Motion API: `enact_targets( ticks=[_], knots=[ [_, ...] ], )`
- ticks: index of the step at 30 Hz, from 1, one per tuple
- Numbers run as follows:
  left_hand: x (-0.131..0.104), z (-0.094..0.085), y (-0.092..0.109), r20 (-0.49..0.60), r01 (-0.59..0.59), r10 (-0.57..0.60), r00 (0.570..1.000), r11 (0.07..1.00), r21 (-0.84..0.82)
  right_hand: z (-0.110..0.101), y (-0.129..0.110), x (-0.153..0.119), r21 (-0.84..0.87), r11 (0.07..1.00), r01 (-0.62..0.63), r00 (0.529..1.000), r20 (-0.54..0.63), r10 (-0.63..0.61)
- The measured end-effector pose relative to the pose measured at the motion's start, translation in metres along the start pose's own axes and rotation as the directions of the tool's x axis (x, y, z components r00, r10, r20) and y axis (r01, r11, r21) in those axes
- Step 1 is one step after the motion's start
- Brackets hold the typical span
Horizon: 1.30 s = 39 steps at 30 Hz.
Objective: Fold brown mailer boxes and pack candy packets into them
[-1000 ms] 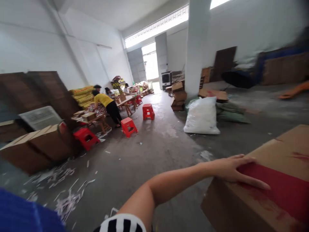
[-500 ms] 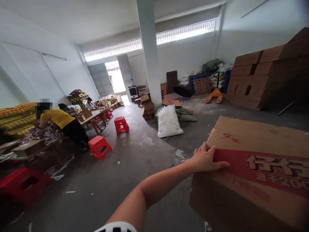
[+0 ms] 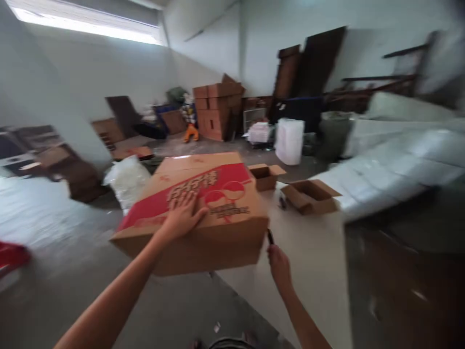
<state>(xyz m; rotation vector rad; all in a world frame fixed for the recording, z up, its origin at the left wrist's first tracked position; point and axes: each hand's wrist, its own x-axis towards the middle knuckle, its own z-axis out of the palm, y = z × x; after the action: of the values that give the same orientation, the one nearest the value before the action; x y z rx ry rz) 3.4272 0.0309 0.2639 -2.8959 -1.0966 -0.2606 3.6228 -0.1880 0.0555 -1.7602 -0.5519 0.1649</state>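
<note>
A large brown cardboard carton (image 3: pixel 214 245) with a red printed band and pale lettering sits at the corner of a pale table (image 3: pixel 308 257). My left hand (image 3: pixel 185 213) lies flat on its top, fingers spread over the lettering. Close to the carton's near right corner, my right hand (image 3: pixel 279 266) is closed around a slim dark tool (image 3: pixel 270 237), its tip pointing up at the carton's edge. Blur keeps me from telling the tool's exact kind.
Two smaller open boxes, one nearer (image 3: pixel 308 201) and one farther (image 3: pixel 264 178), stand on the table. A stuffed white bag (image 3: pixel 129 179) is left of the carton. Stacked cartons (image 3: pixel 214 114) rise behind, and white wrapped rolls (image 3: pixel 395 165) lie at the right.
The view has swung right, bringing the carton from the right edge to the middle. My left hand has shifted from its edge onto the top. My right hand with the dark tool has come into view.
</note>
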Motion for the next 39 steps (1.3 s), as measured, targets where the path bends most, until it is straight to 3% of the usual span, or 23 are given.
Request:
enact_targets(
  ticks=[3,8,14,20,24,28,35,39],
  knots=[
    [0.015,0.012,0.005,0.018,0.011,-0.012,1.0,0.999,0.053,-0.029,0.026,0.012,-0.016,0.999,-0.036,0.999,0.001,0.036],
    [0.016,0.014,0.01,0.042,0.039,-0.043,0.998,0.995,0.097,-0.038,0.038,0.016,-0.056,0.998,0.002,0.999,0.046,0.001],
    [0.021,0.01,0.022,0.045,0.049,-0.053,0.998,0.996,0.073,-0.05,0.068,-0.007,-0.124,0.99,0.072,0.985,0.164,-0.051],
    [0.025,0.01,0.026,0.091,0.061,-0.068,0.994,0.995,0.075,-0.038,0.088,-0.017,-0.198,0.947,0.254,0.966,0.094,-0.24],
    [0.027,0.013,0.022,0.082,0.045,-0.051,0.995,0.996,0.079,-0.024,0.097,-0.013,-0.297,0.907,0.299,0.954,0.083,-0.287],
    [0.028,0.016,0.019,0.077,0.036,-0.042,0.996,0.997,0.068,-0.009,0.11,-0.014,-0.405,0.876,0.262,0.965,0.085,-0.249],
    [0.028,0.016,0.021,0.061,0.038,-0.043,0.997,0.997,0.072,-0.011,0.138,-0.047,-0.559,0.827,0.068,0.98,0.192,0.05],
    [0.027,0.014,0.023,0.07,0.035,-0.04,0.997,0.996,0.079,-0.013,0.125,-0.048,-0.45,0.889,0.082,0.993,0.115,-0.033]
  ],
)
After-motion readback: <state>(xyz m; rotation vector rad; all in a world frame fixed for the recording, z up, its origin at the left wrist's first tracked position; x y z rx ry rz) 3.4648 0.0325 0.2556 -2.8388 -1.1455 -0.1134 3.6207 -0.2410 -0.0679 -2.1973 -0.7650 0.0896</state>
